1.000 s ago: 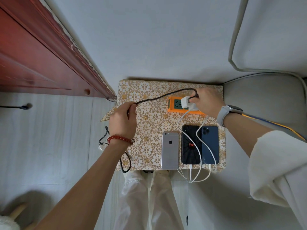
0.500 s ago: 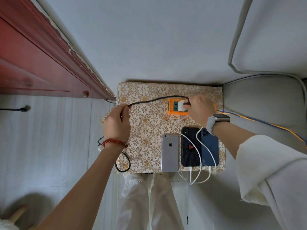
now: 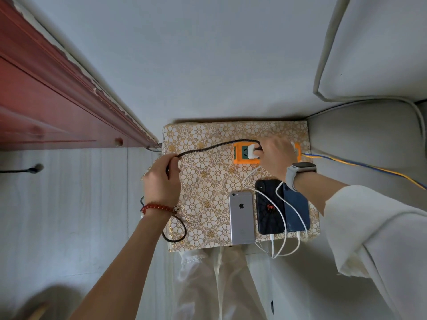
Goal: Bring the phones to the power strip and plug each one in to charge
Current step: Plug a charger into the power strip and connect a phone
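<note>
An orange power strip (image 3: 240, 155) lies at the back of a small table with a floral cloth (image 3: 208, 181). My right hand (image 3: 275, 158) grips a white charger plug (image 3: 252, 151) pressed against the strip's socket. A black braided cable (image 3: 208, 147) runs from that plug to my left hand (image 3: 161, 181), which is closed around it. Three phones lie face down side by side at the front: a silver phone (image 3: 241, 217), a black phone (image 3: 269, 206) and a blue phone (image 3: 297, 211). White cables (image 3: 280, 248) are plugged into the black and blue phones.
A red wooden door frame (image 3: 57, 100) stands at the left. A grey sofa (image 3: 369, 139) borders the table on the right, and a blue-yellow cord (image 3: 360, 165) runs over it from the strip. The white wall is behind the table.
My right hand has brought the white plug down from above onto the strip's socket. My left hand has slid slightly left with the black cable.
</note>
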`<action>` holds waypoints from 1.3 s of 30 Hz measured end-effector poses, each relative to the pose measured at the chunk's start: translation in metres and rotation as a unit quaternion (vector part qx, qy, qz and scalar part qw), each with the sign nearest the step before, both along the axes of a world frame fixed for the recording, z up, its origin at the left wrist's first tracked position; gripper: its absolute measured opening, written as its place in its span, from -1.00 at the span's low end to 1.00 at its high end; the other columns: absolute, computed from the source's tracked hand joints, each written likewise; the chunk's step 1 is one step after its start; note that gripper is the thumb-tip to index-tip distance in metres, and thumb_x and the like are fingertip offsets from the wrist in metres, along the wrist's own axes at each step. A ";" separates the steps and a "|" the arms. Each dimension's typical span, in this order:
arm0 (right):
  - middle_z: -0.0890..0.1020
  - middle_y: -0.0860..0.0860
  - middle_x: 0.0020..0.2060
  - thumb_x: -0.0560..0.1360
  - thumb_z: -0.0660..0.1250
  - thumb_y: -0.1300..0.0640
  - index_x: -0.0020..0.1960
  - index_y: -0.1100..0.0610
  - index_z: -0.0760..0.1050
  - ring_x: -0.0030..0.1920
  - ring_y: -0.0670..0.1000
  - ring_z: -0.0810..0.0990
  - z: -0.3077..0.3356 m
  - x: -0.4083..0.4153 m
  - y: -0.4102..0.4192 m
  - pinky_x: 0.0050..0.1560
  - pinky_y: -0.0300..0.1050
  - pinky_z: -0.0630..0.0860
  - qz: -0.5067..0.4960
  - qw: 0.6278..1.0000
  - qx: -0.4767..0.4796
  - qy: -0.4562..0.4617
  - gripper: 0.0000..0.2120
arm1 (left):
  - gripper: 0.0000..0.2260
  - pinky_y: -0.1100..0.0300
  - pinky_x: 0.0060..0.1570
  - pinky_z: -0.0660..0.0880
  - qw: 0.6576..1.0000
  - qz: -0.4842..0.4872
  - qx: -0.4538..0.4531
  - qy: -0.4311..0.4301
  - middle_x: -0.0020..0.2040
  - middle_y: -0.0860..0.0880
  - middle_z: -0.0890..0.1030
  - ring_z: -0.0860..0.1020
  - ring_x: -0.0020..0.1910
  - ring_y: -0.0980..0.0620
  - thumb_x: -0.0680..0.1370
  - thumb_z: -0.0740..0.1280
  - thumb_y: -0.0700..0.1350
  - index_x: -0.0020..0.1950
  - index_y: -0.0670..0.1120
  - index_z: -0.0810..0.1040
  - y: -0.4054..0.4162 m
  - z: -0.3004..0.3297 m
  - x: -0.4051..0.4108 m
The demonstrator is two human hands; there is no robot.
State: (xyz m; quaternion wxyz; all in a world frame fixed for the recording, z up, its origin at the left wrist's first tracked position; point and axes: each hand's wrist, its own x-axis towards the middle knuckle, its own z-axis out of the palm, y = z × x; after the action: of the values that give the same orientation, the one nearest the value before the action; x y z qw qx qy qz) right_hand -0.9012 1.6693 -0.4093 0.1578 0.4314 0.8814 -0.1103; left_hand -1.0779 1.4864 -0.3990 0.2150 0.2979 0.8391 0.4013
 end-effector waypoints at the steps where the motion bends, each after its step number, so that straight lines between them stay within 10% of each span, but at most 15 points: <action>1: 0.61 0.18 -0.14 0.47 0.28 0.23 -0.06 0.24 0.49 -0.11 0.16 0.54 0.000 0.000 -0.001 0.00 0.00 0.37 0.001 1.000 0.000 -0.004 -0.91 | -0.82 0.16 -0.25 0.45 1.000 -0.001 -0.002 -0.002 -0.21 -0.14 0.61 0.48 -0.32 -0.01 0.54 0.20 -0.24 0.03 -0.23 0.57 -0.001 -0.002 -0.002; 16: 0.56 0.20 -0.04 0.50 0.18 0.19 0.00 0.24 0.51 -0.06 0.17 0.51 0.021 -0.014 -0.010 -0.02 0.02 0.43 -0.030 0.996 0.017 -0.087 -0.81 | -0.92 0.24 -0.35 0.37 0.974 -0.105 -0.159 -0.120 -0.37 0.07 0.48 0.44 -0.35 0.08 0.48 0.27 -0.11 -0.19 0.05 0.49 -0.055 -0.018 -0.023; 21: 0.46 0.16 0.21 0.48 0.12 0.30 0.27 0.25 0.34 0.27 0.15 0.38 0.043 -0.001 -0.074 0.29 0.06 0.31 -0.066 0.975 0.074 0.197 -0.65 | -0.81 0.05 0.03 0.44 0.931 -0.168 -0.301 -0.118 -0.02 -0.14 0.56 0.49 -0.03 -0.09 0.55 0.16 -0.08 -0.02 -0.17 0.48 -0.110 -0.047 -0.020; 29: 0.33 0.03 0.37 0.51 0.11 0.35 0.40 0.08 0.20 0.29 0.01 0.43 0.011 0.007 -0.219 0.21 -0.23 0.39 -0.122 0.928 -0.294 0.196 -0.51 | -0.77 0.20 -0.36 0.49 0.927 -0.031 -0.235 -0.290 -0.34 -0.15 0.60 0.55 -0.41 -0.03 0.55 0.14 -0.18 -0.25 -0.20 0.47 -0.118 -0.026 -0.008; 34: 0.02 -0.08 0.51 0.49 0.12 0.36 0.47 -0.05 -0.02 0.50 -0.09 -0.02 0.012 -0.014 -0.252 0.42 -0.25 -0.02 -0.115 0.869 -0.442 0.188 -0.34 | -0.79 0.34 -0.61 0.41 0.746 0.069 -0.115 -0.652 -0.58 -0.08 0.54 0.47 -0.64 0.02 0.44 0.22 -0.24 -0.40 -0.19 0.49 -0.106 0.026 -0.016; 39: 0.09 -0.02 0.50 0.53 0.20 0.15 0.37 0.00 0.23 0.49 -0.07 0.03 0.026 -0.031 -0.247 0.38 -0.24 0.03 -0.076 0.853 -0.472 0.209 -0.58 | -0.91 0.40 -0.72 0.28 0.654 0.034 -0.028 -0.755 -0.58 0.02 0.45 0.36 -0.66 0.15 0.35 0.21 -0.14 -0.35 -0.12 0.40 -0.088 0.063 -0.028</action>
State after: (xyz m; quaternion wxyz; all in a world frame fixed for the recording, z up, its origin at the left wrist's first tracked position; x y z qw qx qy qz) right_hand -0.9321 1.4219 -0.3830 0.1454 0.3374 0.6998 -0.6126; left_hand -1.1064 1.3980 -0.3355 0.7690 -0.1425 0.4078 0.4712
